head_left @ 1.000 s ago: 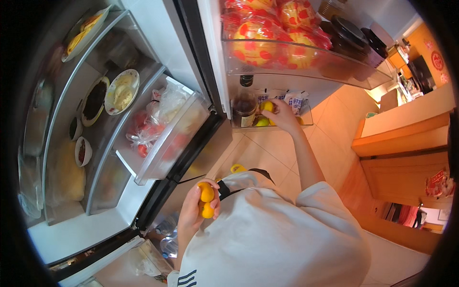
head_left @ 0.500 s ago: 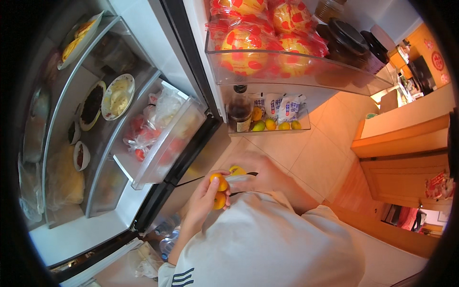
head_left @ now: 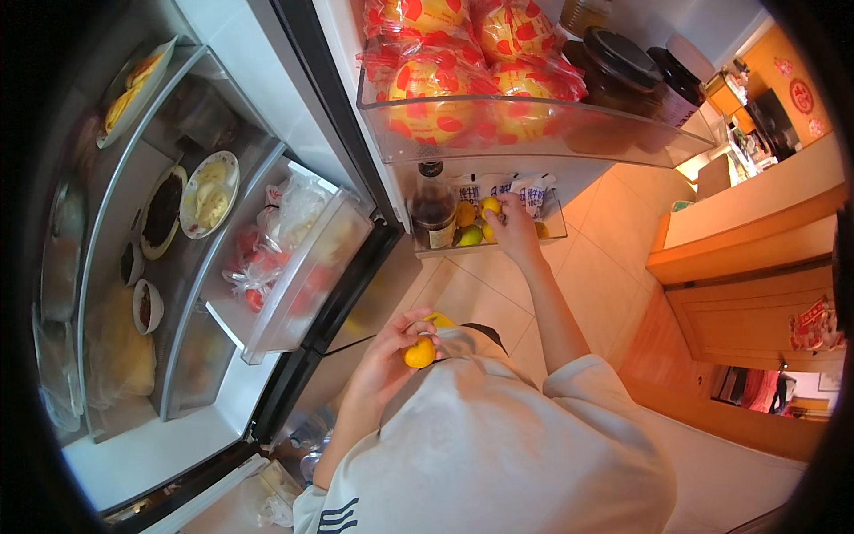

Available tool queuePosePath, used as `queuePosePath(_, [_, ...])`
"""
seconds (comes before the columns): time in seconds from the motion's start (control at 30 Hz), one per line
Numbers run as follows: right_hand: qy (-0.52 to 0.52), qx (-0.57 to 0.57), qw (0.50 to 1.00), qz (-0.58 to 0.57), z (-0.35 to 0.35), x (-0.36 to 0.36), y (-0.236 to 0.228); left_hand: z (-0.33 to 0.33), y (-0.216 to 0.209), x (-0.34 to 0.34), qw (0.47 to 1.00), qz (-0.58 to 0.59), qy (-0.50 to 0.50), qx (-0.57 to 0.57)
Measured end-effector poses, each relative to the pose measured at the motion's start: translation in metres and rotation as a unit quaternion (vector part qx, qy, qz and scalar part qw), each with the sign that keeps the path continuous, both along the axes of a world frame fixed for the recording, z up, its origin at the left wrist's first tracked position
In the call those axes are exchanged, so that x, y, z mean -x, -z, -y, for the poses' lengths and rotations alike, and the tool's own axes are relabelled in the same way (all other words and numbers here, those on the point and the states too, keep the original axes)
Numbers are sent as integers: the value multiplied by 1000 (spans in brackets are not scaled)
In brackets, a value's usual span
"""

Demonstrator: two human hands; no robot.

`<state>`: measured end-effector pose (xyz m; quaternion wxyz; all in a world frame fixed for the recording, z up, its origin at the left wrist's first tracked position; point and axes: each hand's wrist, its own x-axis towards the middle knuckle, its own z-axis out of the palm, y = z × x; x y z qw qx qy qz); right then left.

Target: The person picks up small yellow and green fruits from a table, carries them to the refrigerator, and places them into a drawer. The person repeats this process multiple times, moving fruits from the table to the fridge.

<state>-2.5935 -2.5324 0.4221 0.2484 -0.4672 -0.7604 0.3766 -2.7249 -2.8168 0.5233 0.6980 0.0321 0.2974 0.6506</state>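
A small round orange citrus fruit (head_left: 420, 352) rests in the curled fingers of my left hand (head_left: 384, 356), close to my shirt front. My right hand (head_left: 514, 230) reaches forward into the lower door bin (head_left: 558, 228), its fingertips closed around a small yellow citrus fruit (head_left: 490, 207). Beneath that fruit lie a green-yellow one (head_left: 470, 236) and others partly hidden by the hand. An orange fruit (head_left: 465, 214) sits between them and a dark bottle (head_left: 433, 206). White printed packets (head_left: 534, 192) stand behind the right hand.
The open fridge is at left, with a pulled-out clear drawer (head_left: 307, 271) of bagged red produce and shelves holding dishes (head_left: 210, 194). Above the lower bin, a door shelf (head_left: 534, 142) holds wrapped yellow rounds (head_left: 433, 93) and dark jars (head_left: 623, 67). A wooden cabinet (head_left: 756, 307) stands right.
My right hand has moved from my waist up and forward to the lower door bin, where it grips a yellow fruit. My left hand showed two orange fruits; one shows now.
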Motion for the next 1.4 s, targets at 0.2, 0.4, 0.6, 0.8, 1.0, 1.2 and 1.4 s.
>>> queuePosePath(0.2, [15, -186, 974, 128, 12, 0, -27, 0, -4, -3, 999, -1, -31, 18])
queuePosePath(0.4, [-331, -70, 925, -171, 135, -5, -106, -6, 7, -5, 998, -49, -34, -23])
queuePosePath(0.6, [-233, 81, 956, -160, 126, -19, -84, -24, -6, -22, 999, 33, -9, -38])
queuePosePath(0.8, [43, -139, 989, -31, 17, -31, -42, -42, -11, -33, 987, -155, 34, -4])
queuePosePath(1.0, [-42, -179, 971, 151, -8, -4, -19, -20, 13, -31, 966, -248, -27, 69])
queuePosePath(1.2, [-167, -370, 911, -76, 40, -14, -27, 45, 53, -40, 848, -453, -221, 161])
queuePosePath(1.4, [-584, -206, 775, -125, 149, 37, -38, 142, 29, -65, 674, -487, -448, 330])
